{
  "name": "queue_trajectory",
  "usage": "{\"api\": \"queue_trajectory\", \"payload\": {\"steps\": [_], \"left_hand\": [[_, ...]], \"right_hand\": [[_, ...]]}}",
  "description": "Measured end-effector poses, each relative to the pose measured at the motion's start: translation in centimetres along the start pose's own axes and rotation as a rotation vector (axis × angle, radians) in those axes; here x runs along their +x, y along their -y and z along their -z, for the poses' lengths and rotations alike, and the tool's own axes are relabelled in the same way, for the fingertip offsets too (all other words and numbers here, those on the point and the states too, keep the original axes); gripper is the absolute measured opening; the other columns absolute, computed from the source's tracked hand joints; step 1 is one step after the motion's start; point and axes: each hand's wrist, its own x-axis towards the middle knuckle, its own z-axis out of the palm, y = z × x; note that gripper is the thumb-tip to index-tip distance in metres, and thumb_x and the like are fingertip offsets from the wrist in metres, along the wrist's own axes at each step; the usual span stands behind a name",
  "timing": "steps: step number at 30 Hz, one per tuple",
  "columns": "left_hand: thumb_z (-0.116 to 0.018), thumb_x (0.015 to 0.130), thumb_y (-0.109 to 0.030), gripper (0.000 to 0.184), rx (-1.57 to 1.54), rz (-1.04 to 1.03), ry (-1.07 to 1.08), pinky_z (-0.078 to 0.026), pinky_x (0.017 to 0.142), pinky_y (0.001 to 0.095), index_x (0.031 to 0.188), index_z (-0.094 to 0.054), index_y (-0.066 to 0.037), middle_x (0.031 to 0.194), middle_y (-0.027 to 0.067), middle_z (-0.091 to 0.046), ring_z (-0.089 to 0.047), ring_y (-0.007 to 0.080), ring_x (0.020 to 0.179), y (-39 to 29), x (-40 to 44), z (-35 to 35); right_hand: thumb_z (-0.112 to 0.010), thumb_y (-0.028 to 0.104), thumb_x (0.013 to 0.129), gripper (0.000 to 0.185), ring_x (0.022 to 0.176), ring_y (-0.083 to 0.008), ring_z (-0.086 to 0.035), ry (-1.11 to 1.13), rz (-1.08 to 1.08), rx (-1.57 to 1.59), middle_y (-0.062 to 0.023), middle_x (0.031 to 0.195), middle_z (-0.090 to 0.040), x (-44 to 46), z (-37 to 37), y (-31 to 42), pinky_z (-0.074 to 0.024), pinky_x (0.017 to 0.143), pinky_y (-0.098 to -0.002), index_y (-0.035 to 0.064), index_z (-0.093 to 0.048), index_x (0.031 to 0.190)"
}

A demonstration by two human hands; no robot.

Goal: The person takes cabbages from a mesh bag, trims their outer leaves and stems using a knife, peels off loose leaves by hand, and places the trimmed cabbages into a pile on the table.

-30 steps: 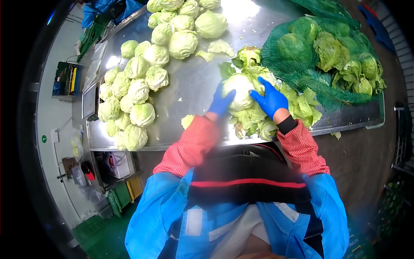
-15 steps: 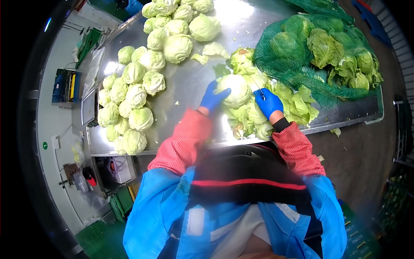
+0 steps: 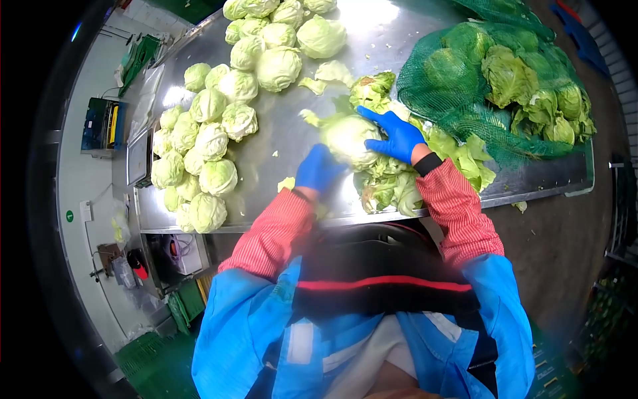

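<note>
A pale green cabbage (image 3: 351,141), partly blurred, sits between my hands near the front of the metal table. My right hand (image 3: 397,136), in a blue glove, grips its right side with the thumb and fingers apart. Smeared by motion, my blue-gloved left hand (image 3: 319,169) is at the cabbage's lower left; its fingers cannot be made out. Loose outer leaves (image 3: 385,189) lie under and beside the cabbage. A leaf (image 3: 311,118) juts out at its upper left. Whether a tool is in my right palm is hidden.
Many trimmed cabbages (image 3: 211,141) are grouped on the left of the metal table (image 3: 266,179). On the right, a green net bag (image 3: 435,83) holds leafy cabbages (image 3: 508,73). A scale-like device (image 3: 138,159) stands at the left edge. Scattered leaves (image 3: 334,72) lie behind the cabbage.
My right hand, which held a thin tool beside the cabbage, has moved up onto its side. My left hand has dropped lower. The cabbage has shifted slightly left, and a small leaf piece shows near my left wrist.
</note>
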Motion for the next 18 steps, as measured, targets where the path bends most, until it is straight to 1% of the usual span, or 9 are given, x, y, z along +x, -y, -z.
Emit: {"api": "queue_trajectory", "payload": {"steps": [3,4,7,8,11,12,13,15,18], "left_hand": [[-0.085,0.059,-0.027,0.05,0.304,-0.482,-0.201,-0.047,0.079,0.0371,0.094,-0.054,-0.006,0.1,0.0115,-0.056,-0.056,0.0262,0.092,-1.8,1.9,2.4],[-0.086,0.054,-0.029,0.07,0.206,-0.508,-0.131,-0.043,0.091,0.0411,0.112,-0.054,-0.007,0.113,0.0158,-0.052,-0.049,0.0328,0.107,-3.1,2.3,3.1],[-0.084,0.057,-0.026,0.084,0.074,-0.878,0.001,-0.041,0.096,0.0397,0.129,-0.045,-0.008,0.118,0.0172,-0.048,-0.048,0.0335,0.11,-2.7,5.7,2.0],[-0.083,0.057,-0.027,0.091,-0.125,-0.774,0.206,-0.04,0.098,0.0398,0.135,-0.039,-0.008,0.119,0.0185,-0.046,-0.047,0.0346,0.112,-2.9,6.3,1.2],[-0.084,0.056,-0.029,0.093,-0.062,-0.62,0.119,-0.041,0.097,0.0403,0.135,-0.039,-0.009,0.119,0.0188,-0.045,-0.048,0.0349,0.111,-5.1,6.0,0.2],[-0.085,0.053,-0.037,0.097,-0.07,-0.571,0.071,-0.043,0.095,0.0404,0.134,-0.04,-0.008,0.118,0.0212,-0.045,-0.049,0.036,0.111,-4.8,6.7,-1.0],[-0.084,0.053,-0.039,0.096,-0.023,-0.492,0.046,-0.043,0.094,0.0405,0.133,-0.041,-0.007,0.117,0.0216,-0.045,-0.049,0.0362,0.11,-5.4,6.8,-1.5],[-0.083,0.054,-0.043,0.096,0.073,-0.334,-0.004,-0.044,0.093,0.0407,0.132,-0.042,-0.005,0.116,0.0224,-0.046,-0.051,0.0366,0.108,-6.5,6.7,-2.4],[-0.082,0.054,-0.047,0.094,0.14,-0.325,-0.034,-0.046,0.09,0.0406,0.128,-0.045,-0.003,0.112,0.0232,-0.047,-0.053,0.037,0.103,-7.5,6.7,-3.0]], "right_hand": [[-0.063,0.046,0.08,0.069,0.094,-0.0302,-0.057,0.067,-0.098,0.01,-0.0159,0.11,-0.057,0.4,0.1,-0.8,-0.0463,0.083,-0.0377,0.0306,-0.036,0.142],[-0.064,0.045,0.081,0.067,0.091,-0.0293,-0.058,-0.004,-0.098,0.066,-0.0151,0.109,-0.058,0.1,0.0,-0.8,-0.0464,0.083,-0.0365,0.0297,-0.038,0.141],[-0.056,0.042,0.088,0.052,0.093,-0.0301,-0.06,-0.168,-0.274,0.006,-0.0167,0.115,-0.06,-0.6,-1.1,-1.5,-0.0469,0.084,-0.0367,0.0161,-0.049,0.133],[-0.05,0.037,0.092,0.044,0.097,-0.0326,-0.06,-0.23,-0.289,-0.071,-0.018,0.118,-0.059,-1.2,-1.5,-1.9,-0.0468,0.086,-0.038,0.0117,-0.052,0.127],[-0.045,0.03,0.094,0.033,0.09,-0.0369,-0.06,-0.303,-0.386,-0.227,-0.0165,0.111,-0.06,-4.1,-0.8,-0.3,-0.049,0.077,-0.0439,0.0125,-0.056,0.119],[-0.048,0.028,0.092,0.027,0.079,-0.0378,-0.062,-0.356,-0.406,-0.267,-0.0179,0.097,-0.063,-5.1,-0.6,0.4,-0.0496,0.07,-0.047,0.0111,-0.059,0.108],[-0.049,0.025,0.09,0.02,0.07,-0.0371,-0.062,-0.463,-0.33,-0.309,-0.0179,0.09,-0.063,-6.0,-0.9,0.6,-0.0501,0.061,-0.0466,0.0092,-0.058,0.098],[-0.051,0.021,0.088,0.013,0.064,-0.0352,-0.062,-0.423,-0.328,-0.433,-0.0165,0.083,-0.061,-7.2,-1.0,1.7,-0.0498,0.054,-0.0448,0.008,-0.055,0.089],[-0.052,0.013,0.083,0.007,0.059,-0.0311,-0.063,-0.452,-0.272,-0.487,-0.0136,0.077,-0.06,-7.6,-2.3,1.4,-0.0499,0.05,-0.0417,0.008,-0.056,0.085]]}}
